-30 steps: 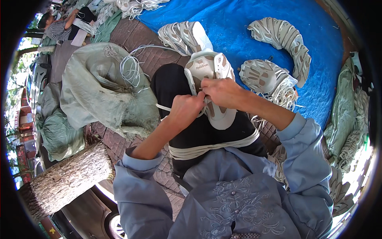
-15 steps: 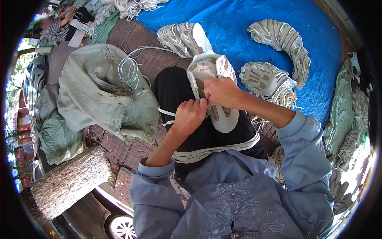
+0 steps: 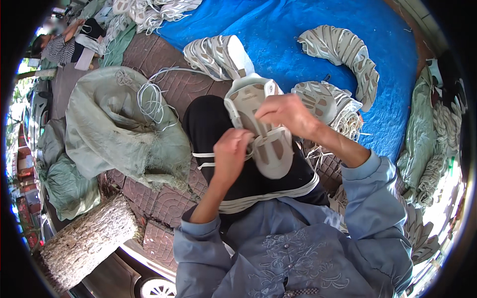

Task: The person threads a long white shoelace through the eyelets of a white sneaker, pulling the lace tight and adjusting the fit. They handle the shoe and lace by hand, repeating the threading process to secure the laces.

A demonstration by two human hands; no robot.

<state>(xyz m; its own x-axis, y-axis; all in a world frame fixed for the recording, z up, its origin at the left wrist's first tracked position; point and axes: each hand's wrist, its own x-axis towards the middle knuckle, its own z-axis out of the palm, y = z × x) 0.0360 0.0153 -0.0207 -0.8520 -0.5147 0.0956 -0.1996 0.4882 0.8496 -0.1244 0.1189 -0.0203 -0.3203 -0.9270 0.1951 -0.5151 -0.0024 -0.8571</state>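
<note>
Change vs. half a sec. earlier: L hand [image 3: 232, 151] now stands apart from R hand [image 3: 289, 115]; fingertips then met over the shoe [image 3: 271, 144]. R hand has shifted up and to the R; whole scene sits slightly lower in view.

Surroundings, L to R: co-worker [image 3: 58, 49] in striped top, far upper L; rough log [image 3: 89, 238], lower L; pale green sack [image 3: 84, 134] on red-brown paving [image 3: 161, 198]; car wheel [image 3: 158, 288] at bottom edge. Stacked shoes [image 3: 213, 57] lie just beyond the shoe; blue tarp [image 3: 278, 30] covers the ground upper R, w/ a curved row of shoes [image 3: 343, 47] on it. Green sacking [image 3: 417, 134] along far R.

Position: shoe rests on the lap, toe toward wearer, b/w both hands. L hand is at its L edge, fingers curled; cannot tell if a lace is gripped. White lace strands [image 3: 203, 165] cross the black trouser leg [image 3: 206, 119], L of that hand. R hand is over the shoe's R side, fingers bent, blurred; grip cannot be confirmed.
</note>
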